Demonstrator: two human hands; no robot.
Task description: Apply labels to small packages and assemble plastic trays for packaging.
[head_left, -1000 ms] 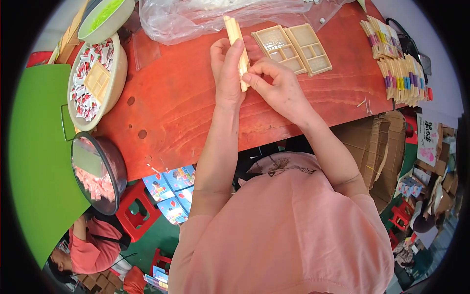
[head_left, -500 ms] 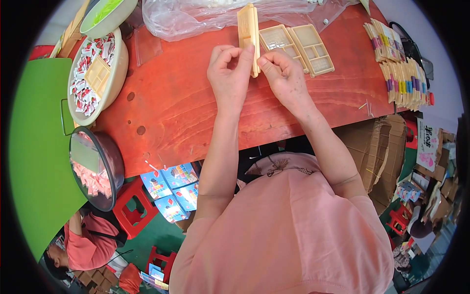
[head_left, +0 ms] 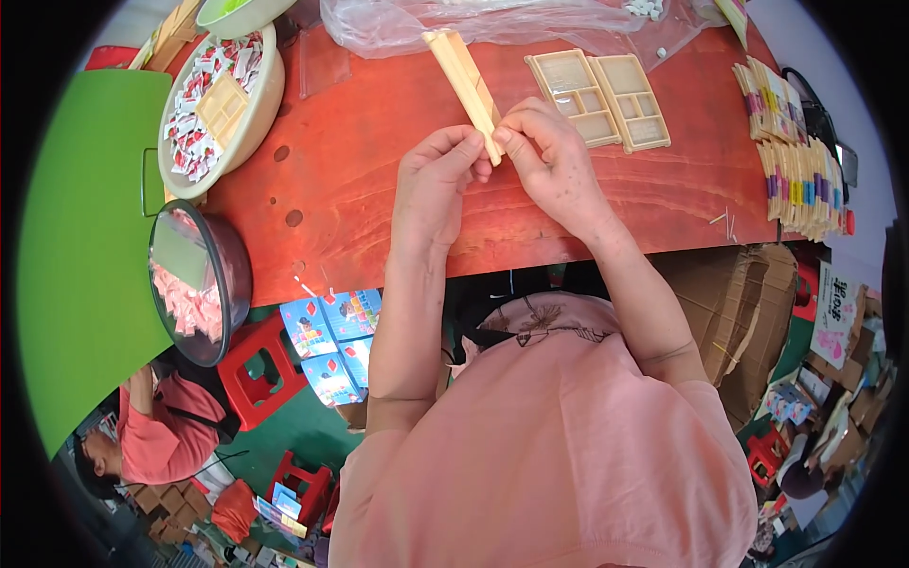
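Above the red table, my left hand (head_left: 428, 189) and my right hand (head_left: 551, 161) pinch the near end of a cream plastic compartment case (head_left: 460, 78). It is tilted nearly edge-on, with its far end leaning left. Two thin layers show along it, slightly apart at the far end. My left thumb and fingers press its lower left side; my right thumb and forefinger grip the right side near the same end. What lies inside it is hidden. Just beyond my right hand, two similar cases (head_left: 576, 93) (head_left: 632, 99) lie side by side, their compartments facing up.
At left stand a cream basin (head_left: 269, 99) of small wrapped packets with a compartment tray on top, and a dark tub (head_left: 239, 275) of pink pieces. Clear plastic sheeting (head_left: 407, 28) lies at the back. Stacked cases (head_left: 800, 189) line the right edge, near several small sticks (head_left: 727, 222).
Both hands have brought the case's lower end nearer to me, and its far end now leans left. The whole view has shifted slightly; the two lying cases stay on the table.
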